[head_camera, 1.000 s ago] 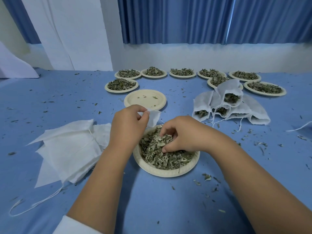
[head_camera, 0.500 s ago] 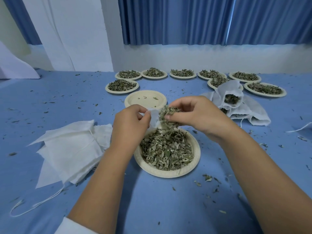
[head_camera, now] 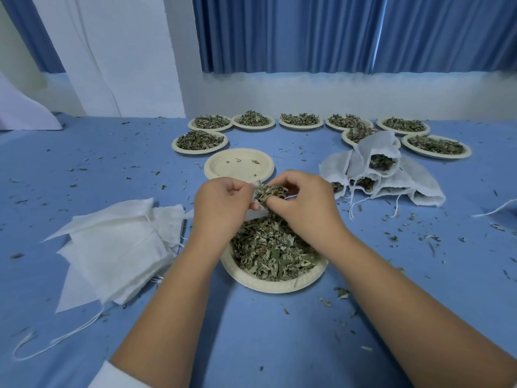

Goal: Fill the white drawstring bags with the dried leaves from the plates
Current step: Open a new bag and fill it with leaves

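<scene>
Dried green leaves (head_camera: 270, 191) are bunched in the fingers of the right hand (head_camera: 306, 204), which pinch the clump from above, over the far edge of the full plate (head_camera: 275, 287). The left hand (head_camera: 221, 204) sits directly left of the clump, almost touching it. Its fingers are curled round a white drawstring bag (head_camera: 253, 186). Only a sliver of the bag's edge shows, so how wide its mouth is held cannot be told.

The coming move likely turns on that short gap: the leaves must go leftward and down into the bag, and the right hand carries them. Spills should mostly land in the plate below.

Empty bags (head_camera: 117, 247) lie near left and filled bags (head_camera: 414, 186) far right. An empty plate (head_camera: 237, 163) sits just beyond the hands. The blue tabletop (head_camera: 279, 345) nearer the person gives open room, though it is littered with crumbs.
</scene>
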`<action>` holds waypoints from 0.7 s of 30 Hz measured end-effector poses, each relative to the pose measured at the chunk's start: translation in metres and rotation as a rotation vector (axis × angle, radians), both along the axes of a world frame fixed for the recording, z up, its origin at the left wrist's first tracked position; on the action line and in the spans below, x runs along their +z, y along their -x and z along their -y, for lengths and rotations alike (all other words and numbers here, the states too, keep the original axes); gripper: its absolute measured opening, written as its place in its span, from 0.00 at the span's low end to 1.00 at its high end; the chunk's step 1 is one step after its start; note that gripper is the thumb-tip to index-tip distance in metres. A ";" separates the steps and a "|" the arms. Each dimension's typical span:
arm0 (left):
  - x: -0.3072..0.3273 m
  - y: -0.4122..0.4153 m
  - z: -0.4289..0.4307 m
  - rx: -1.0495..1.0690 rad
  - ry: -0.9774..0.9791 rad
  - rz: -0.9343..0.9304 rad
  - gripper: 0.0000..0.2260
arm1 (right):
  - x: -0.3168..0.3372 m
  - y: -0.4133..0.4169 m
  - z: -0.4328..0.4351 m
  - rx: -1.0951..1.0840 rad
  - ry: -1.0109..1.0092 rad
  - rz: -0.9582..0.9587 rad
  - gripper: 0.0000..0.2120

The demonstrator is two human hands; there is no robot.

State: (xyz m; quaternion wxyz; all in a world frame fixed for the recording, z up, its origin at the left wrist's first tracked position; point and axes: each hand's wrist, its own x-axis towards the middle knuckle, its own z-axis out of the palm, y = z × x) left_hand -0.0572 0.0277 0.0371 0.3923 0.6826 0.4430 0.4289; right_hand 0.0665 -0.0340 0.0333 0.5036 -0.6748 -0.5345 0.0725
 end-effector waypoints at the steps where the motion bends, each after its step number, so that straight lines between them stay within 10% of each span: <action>1: 0.001 -0.001 0.001 0.001 -0.006 -0.006 0.08 | -0.001 0.002 0.000 0.002 0.022 0.067 0.09; 7: 0.001 -0.002 0.005 -0.047 0.010 -0.021 0.10 | -0.006 0.005 -0.003 0.012 0.166 0.233 0.11; 21: -0.005 -0.004 0.005 -0.108 -0.090 -0.134 0.09 | 0.002 -0.001 -0.003 0.080 0.325 -0.433 0.07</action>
